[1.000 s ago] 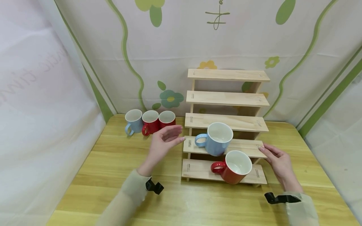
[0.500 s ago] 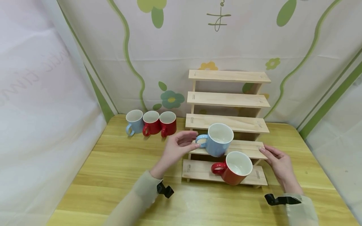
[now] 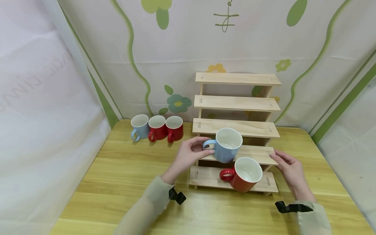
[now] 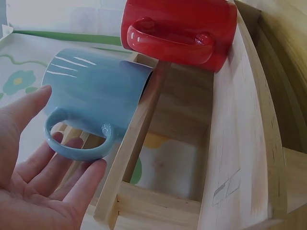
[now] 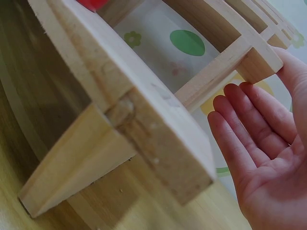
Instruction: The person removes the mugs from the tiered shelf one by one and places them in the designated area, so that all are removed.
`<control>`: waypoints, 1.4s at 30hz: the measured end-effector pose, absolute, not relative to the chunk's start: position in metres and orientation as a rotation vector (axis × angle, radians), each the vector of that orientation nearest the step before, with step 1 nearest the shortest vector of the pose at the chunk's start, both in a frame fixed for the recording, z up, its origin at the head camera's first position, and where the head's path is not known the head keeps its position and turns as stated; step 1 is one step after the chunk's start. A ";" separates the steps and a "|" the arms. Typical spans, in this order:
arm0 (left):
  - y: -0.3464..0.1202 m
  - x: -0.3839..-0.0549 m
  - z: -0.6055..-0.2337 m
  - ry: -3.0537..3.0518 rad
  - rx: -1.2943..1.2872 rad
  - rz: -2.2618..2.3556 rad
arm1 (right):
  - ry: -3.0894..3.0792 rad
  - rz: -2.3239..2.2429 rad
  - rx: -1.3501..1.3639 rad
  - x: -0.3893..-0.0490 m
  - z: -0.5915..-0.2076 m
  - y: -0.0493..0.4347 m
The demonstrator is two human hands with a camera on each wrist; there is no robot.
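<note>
A light blue mug [image 3: 225,145] stands on the second tier of a stepped wooden shelf [image 3: 235,128], its handle pointing left. My left hand [image 3: 188,155] is at that handle. In the left wrist view the fingertips [image 4: 74,143] lie loosely behind and beside the handle, and the thumb reaches near the mug's rim. A red mug [image 3: 245,174] sits on the lowest tier, handle also leftward. With the thumb on top, my right hand [image 3: 290,169] holds the right end of the second board. Its fingers [image 5: 259,120] extend below the board in the right wrist view.
At the table's back left stand another light blue mug [image 3: 140,126] and two red mugs, one in the middle [image 3: 157,128] and one on the right [image 3: 174,128]. Upper boards of the shelf rise towards a printed cloth backdrop [image 3: 176,42]. The wooden table [image 3: 123,173] extends in front.
My left hand has moved right, from beside the back mugs to the light blue mug's handle. My right hand stays at the board's end, and the mugs have not moved.
</note>
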State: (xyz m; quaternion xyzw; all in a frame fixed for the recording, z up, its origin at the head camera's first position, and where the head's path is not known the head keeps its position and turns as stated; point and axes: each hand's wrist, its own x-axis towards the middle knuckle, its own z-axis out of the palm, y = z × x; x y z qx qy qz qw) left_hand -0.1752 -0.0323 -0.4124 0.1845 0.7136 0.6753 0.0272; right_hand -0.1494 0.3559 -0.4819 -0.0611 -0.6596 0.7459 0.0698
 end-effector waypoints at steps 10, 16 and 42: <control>-0.030 -0.177 -0.412 2.204 0.581 2.069 | -1.981 2.242 -0.179 -0.150 -0.482 0.355; -0.027 -0.178 -0.410 2.145 0.531 2.112 | -1.981 2.242 -0.186 -0.150 -0.482 0.355; -0.020 -0.177 -0.409 2.217 0.475 2.124 | -1.969 2.263 -0.177 -0.149 -0.479 0.355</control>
